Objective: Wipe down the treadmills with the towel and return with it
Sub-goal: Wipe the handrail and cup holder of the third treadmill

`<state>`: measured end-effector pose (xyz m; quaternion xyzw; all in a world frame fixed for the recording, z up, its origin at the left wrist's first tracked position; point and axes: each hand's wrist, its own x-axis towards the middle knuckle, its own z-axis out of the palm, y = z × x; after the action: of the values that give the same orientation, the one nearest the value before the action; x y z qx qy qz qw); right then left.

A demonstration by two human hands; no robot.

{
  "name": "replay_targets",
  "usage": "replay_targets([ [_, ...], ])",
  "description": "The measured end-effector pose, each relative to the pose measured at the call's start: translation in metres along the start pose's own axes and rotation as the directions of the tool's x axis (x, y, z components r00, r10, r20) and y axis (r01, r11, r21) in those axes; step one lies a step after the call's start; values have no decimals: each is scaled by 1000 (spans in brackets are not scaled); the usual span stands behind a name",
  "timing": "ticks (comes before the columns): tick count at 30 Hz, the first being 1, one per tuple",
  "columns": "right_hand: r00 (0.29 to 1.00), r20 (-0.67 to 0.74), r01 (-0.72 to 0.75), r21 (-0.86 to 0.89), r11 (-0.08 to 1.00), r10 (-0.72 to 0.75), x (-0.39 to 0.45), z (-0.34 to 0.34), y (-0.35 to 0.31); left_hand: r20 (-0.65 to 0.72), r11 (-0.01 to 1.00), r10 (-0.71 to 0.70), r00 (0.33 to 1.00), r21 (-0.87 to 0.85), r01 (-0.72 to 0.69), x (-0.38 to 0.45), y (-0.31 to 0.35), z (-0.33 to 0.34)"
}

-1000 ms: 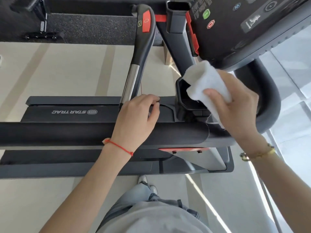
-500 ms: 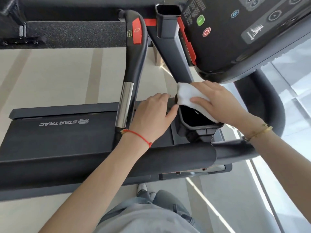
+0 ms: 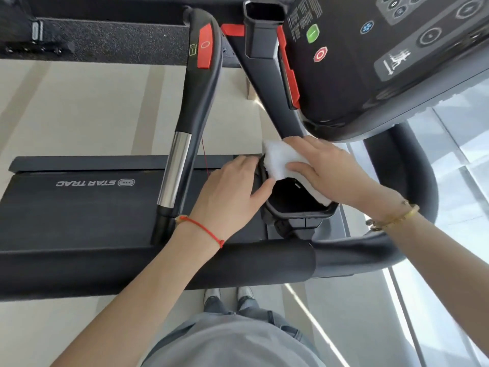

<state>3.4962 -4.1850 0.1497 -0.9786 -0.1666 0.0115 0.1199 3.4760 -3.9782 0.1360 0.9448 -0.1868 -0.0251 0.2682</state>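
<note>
I'm seeing the white towel [image 3: 280, 161] lying center-right of frame, draped over the far rim of the treadmill's black cup holder [image 3: 299, 205]. My right hand [image 3: 330, 172] is pressing it down w/ straight fingers. Left hand [image 3: 232, 192] is gripping the holder's left rim, thumb hooked on the edge. Console [image 3: 383, 56] is sitting upper right, handlebar [image 3: 195, 102] running down from the top, center-left.

Left grip [image 3: 232, 190] palm down with fingers curled forward, right grip [image 3: 326, 170] flat, fingers extended, both forearms reaching forward
</note>
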Motion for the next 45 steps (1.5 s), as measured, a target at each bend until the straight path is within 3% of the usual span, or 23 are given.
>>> replay_targets([
  [9, 953, 5, -287, 321, 903, 301, -51, 10, 8, -38, 994, -16, 999, -106, 11, -1, -4, 8],
  [16, 991, -27, -119, 208, 971, 128, -13, 3, 3, -54, 991, -8, 999, -134, 0, -2, -5, 11],
  [22, 998, -54, -5, 392, 920, 29, -43, 0, 10, -32, 988, -28, 999, -155, 23, -3, -5, 9],
  [24, 998, -53, 51, 328, 943, -35, -32, -2, 9, -35, 988, -31, 999, -151, 25, -3, -4, 9],
  [28, 974, 12, 226, 35, 974, -226, 13, 1, -5, -45, 990, -54, 998, -130, 48, -3, -3, 10],
  [32, 976, 38, 214, -13, 977, -214, 15, 2, 1, -39, 985, -73, 997, -158, 66, -4, -4, 10],
  [35, 994, -11, 110, 157, 981, -110, -4, 0, 12, -35, 987, -64, 997, -153, 58, -4, -5, 10],
  [40, 999, 52, -36, 381, 924, 17, -30, -5, 19, -28, 986, -52, 998, -163, 47, -5, -2, 8],
  [42, 999, 29, 28, 315, 949, -39, -26, -6, 14, -32, 985, -52, 998, -163, 46, -5, -2, 8],
  [45, 983, 27, 180, 58, 982, -182, 4, -3, 1, -33, 989, -57, 998, -138, 52, -4, -1, 8],
])
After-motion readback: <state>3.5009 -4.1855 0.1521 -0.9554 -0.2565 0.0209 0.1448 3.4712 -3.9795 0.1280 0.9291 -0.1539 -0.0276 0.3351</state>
